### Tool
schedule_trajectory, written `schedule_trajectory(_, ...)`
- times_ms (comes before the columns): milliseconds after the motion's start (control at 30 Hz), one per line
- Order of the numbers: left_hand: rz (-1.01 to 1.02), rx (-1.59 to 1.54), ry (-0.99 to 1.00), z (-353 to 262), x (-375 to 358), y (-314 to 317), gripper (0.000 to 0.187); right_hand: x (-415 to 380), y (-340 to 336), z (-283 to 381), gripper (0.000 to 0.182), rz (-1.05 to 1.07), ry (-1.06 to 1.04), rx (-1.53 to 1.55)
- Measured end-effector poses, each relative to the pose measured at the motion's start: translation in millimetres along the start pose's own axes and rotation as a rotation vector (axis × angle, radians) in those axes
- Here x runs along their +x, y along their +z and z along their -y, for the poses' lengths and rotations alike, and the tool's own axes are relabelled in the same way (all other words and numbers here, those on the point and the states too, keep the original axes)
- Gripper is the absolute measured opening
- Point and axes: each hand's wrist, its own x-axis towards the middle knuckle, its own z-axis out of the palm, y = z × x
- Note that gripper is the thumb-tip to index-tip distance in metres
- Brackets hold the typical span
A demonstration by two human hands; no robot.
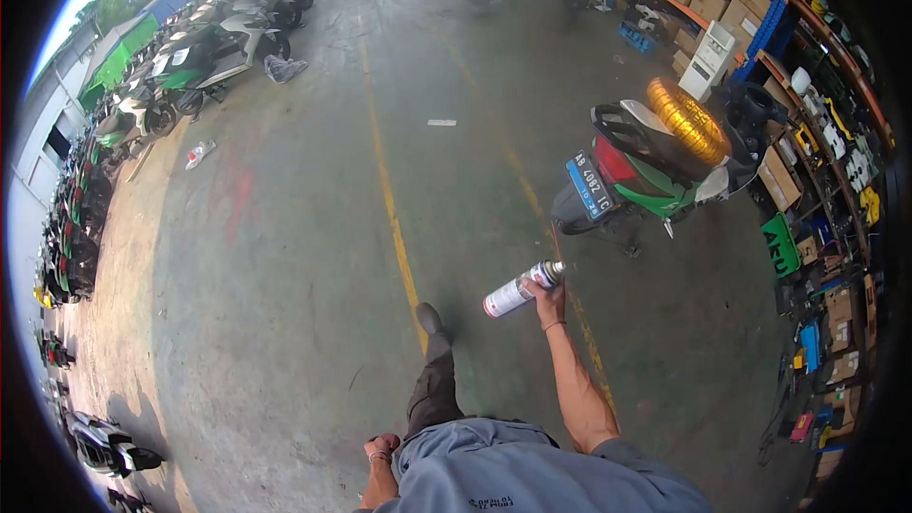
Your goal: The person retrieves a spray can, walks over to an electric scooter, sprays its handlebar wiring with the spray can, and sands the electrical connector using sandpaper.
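My right hand (547,301) is closed around a white spray can (513,295), held out in front of my body with its nozzle end pointing right. Low by my left hip, my left hand (382,444) has its fingers curled; whatever they hold, if anything, is too small to make out. Ahead on the right stands a green and black scooter (655,166) with a plate at its rear and a gold-wrapped ring (689,122) on its seat.
Shelves (826,123) with boxes and parts line the right side. Rows of scooters (204,57) stand along the left. A plastic bag (199,154) and a small white strip (442,123) lie on the floor, which has yellow lines.
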Motion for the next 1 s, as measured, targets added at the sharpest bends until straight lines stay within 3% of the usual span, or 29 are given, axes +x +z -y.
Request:
schedule_trajectory(33,0.019,-0.015,0.024,-36,24,14,0.034,16,19,1,0.068,-0.023,-0.007,-0.260)
schedule_trajectory(67,0.038,-0.017,0.035,-56,53,22,0.034,27,35,1,0.074,-0.027,-0.070,-0.674)
schedule_trajectory(100,0.038,-0.007,0.036,-92,77,23,0.034,50,38,-47,0.080,0.101,-0.040,-0.877)
schedule_trajectory(167,0.012,-0.120,0.053,-186,125,37,0.035,72,46,-84,0.090,0.243,0.286,-1.068)
schedule_trajectory(233,-0.013,-0.232,0.038,-262,156,52,0.037,80,49,-87,0.097,0.207,0.700,-1.097)
schedule_trajectory(267,0.005,-0.292,0.078,-300,184,60,0.037,79,53,-93,0.101,0.098,0.785,-1.096)
schedule_trajectory(433,0.058,-0.346,0.328,-561,234,86,0.039,119,101,-85,0.098,0.050,0.866,-0.967)
schedule_trajectory(500,0.097,-0.342,0.394,-664,225,94,0.038,152,128,-92,0.096,-0.105,0.990,-0.918)
schedule_trajectory(567,0.077,-0.250,0.546,-729,257,123,0.037,213,166,-97,0.096,-0.132,1.021,-0.950)
schedule_trajectory(633,0.098,-0.286,0.497,-782,285,148,0.037,304,217,-105,0.097,-0.157,1.022,-0.966)
schedule_trajectory(700,0.174,-0.341,0.354,-835,301,169,0.037,397,261,-103,0.099,-0.049,0.897,-0.943)
schedule_trajectory(767,0.160,-0.374,0.206,-870,324,187,0.034,500,313,-101,0.096,-0.087,0.769,-0.902)
schedule_trajectory(800,0.178,-0.068,0.298,-858,391,205,0.033,557,344,-96,0.095,-0.087,0.690,-0.897)
schedule_trajectory(833,0.115,-0.074,0.284,-870,403,211,0.033,609,371,-89,0.094,-0.082,0.603,-0.891)
schedule_trajectory(1000,0.077,-0.353,0.152,-1044,381,215,0.038,855,522,12,0.083,0.064,0.217,-0.813)
